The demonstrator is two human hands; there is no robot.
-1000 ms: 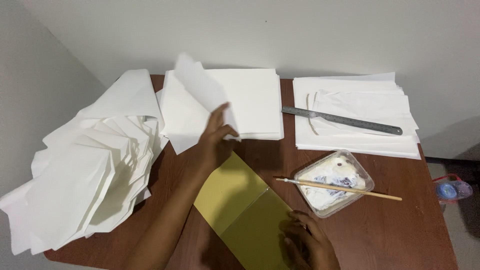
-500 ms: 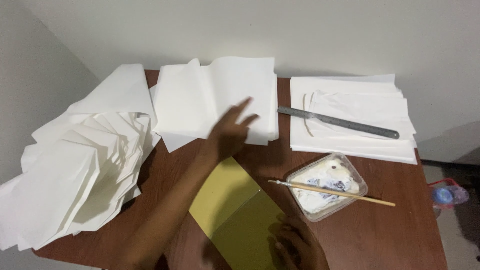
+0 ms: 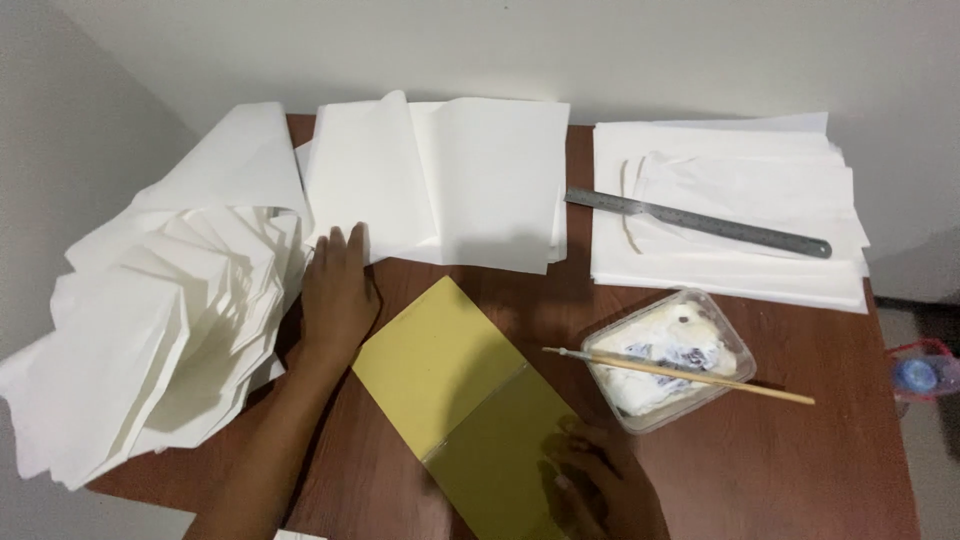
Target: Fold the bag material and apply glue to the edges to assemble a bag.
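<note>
My left hand (image 3: pixel 338 290) lies flat on the brown table, fingers apart, its fingertips touching the near edge of a white paper stack (image 3: pixel 450 180). It holds nothing. My right hand (image 3: pixel 600 485) presses on the near end of a yellow folded card (image 3: pixel 450 395) that lies diagonally in front of me. A heap of folded white sheets (image 3: pixel 160 320) spreads out at the left of my left hand.
A clear plastic tub (image 3: pixel 668 360) of white paste stands at the right with a thin brush (image 3: pixel 680 375) resting across it. A metal ruler (image 3: pixel 700 222) lies on another white paper stack (image 3: pixel 730 260) at the back right. The table (image 3: pixel 820 460) ends near a wall.
My left hand has let the top white sheet drop flat onto the stack and moved back to the left, now resting on the table. My right hand stays on the yellow card.
</note>
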